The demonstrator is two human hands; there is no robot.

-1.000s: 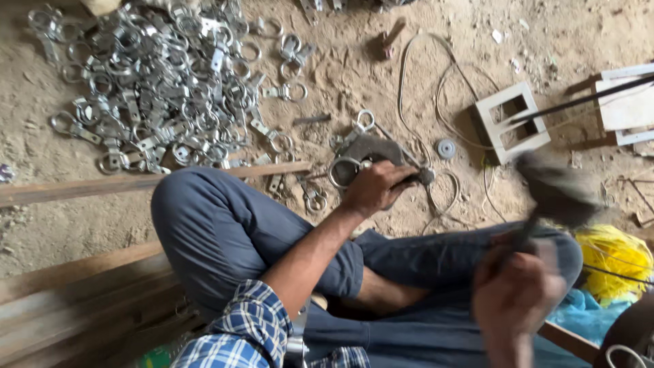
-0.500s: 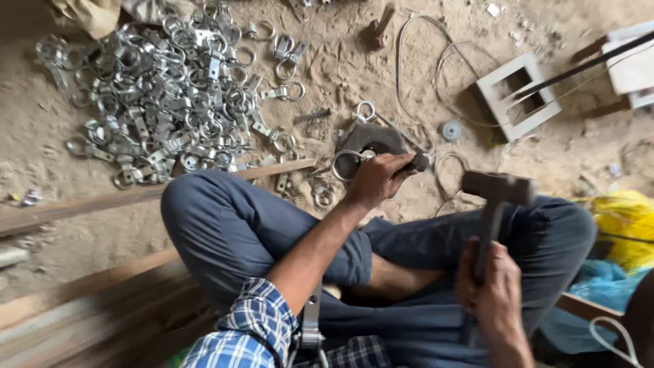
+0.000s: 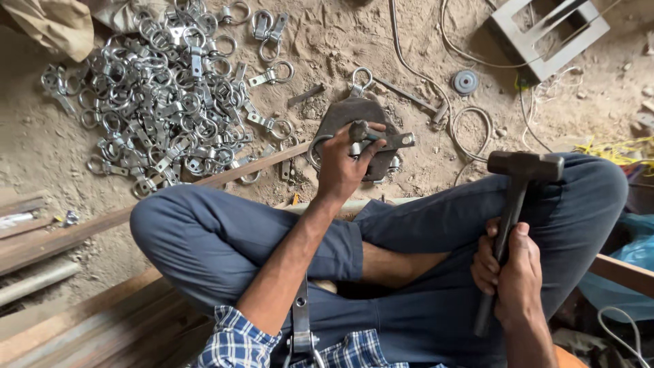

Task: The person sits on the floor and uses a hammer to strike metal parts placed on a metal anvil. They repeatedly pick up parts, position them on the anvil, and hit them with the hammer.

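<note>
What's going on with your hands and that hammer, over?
Left hand grips a metal tool on the dark plate. Right hand holds the hammer upright over the knee. Ring pile lies apart, nothing blocking.

Left hand (image 3: 343, 165) forward, right hand (image 3: 512, 272) fisted

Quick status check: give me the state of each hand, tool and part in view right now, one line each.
left hand: gripping a metal strap-and-ring piece on the block.
strap-and-ring piece: lying flat, pinned under the fingers.
dark metal block: resting on the sandy ground.
right hand: closed around the hammer handle.
hammer: upright, head resting over the right knee.
pile of ring pieces: loose, heaped on the ground.
</note>
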